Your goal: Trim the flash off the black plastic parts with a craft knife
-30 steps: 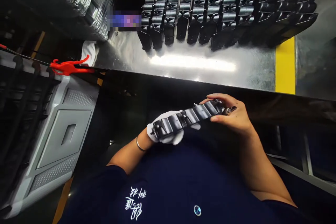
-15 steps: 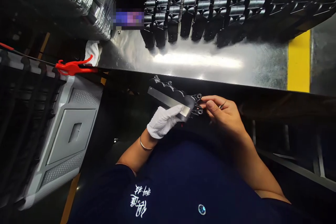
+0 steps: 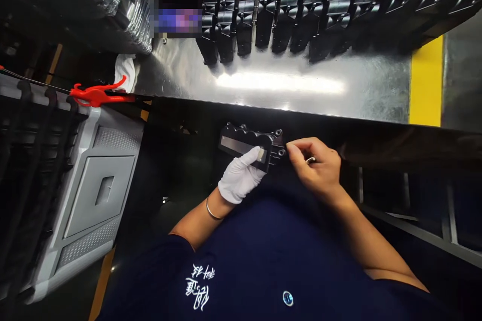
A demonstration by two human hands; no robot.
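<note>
My left hand (image 3: 241, 176), in a white glove, grips a black molded part (image 3: 246, 136) by its right end, thumb pressed on top. The part has a scalloped far edge, small round eyelets at its right end and a flat grey strip along its near face. My right hand (image 3: 318, 164) is bare and closed, thumb and index fingertip pinched together beside those eyelets. Whether the fingertips touch the part I cannot tell. A small shiny metal piece (image 3: 311, 160) shows between the curled fingers; the rest of it is hidden.
Beyond my hands runs a metal table (image 3: 181, 77) with rows of similar black parts (image 3: 267, 15) and a yellow stripe (image 3: 426, 85). A red air gun (image 3: 98, 94) lies at its left corner by a white cloth (image 3: 125, 71). A grey crate (image 3: 100, 185) stands at left.
The black part has been turned from its ribbed side to the flat strip side, then tilted more level. My right hand let go of its end and now pinches beside the eyelets.
</note>
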